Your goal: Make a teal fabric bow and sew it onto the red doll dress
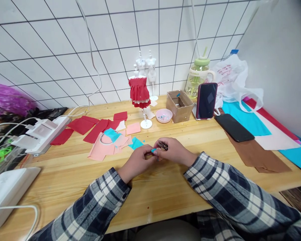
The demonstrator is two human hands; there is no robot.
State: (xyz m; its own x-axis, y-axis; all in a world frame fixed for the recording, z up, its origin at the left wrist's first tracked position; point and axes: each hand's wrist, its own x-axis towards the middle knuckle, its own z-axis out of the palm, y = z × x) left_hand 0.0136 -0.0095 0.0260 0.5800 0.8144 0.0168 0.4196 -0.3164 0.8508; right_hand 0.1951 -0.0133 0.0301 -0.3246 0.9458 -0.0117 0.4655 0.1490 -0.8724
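My left hand (139,160) and my right hand (174,150) meet above the front middle of the wooden table. Between their fingertips is a small turquoise piece (154,150), which looks like crepe paper or thin cloth; both hands pinch it. A dark metal tool (163,145), perhaps small scissors, is tucked in the fingers of my right hand, its blades mostly hidden. Just beyond my left hand lies a turquoise scrap (135,143). Farther left, pink sheets (97,151) lie under a pale ring and another turquoise strip (112,135).
A small white dress form (146,124) wears a red ruffled dress (138,90), with other forms behind. Nearby are a pink bowl (164,115) of beads, a cardboard box (180,110) and a propped phone (206,100). Red pieces (96,130) and a power strip (52,135) lie left.
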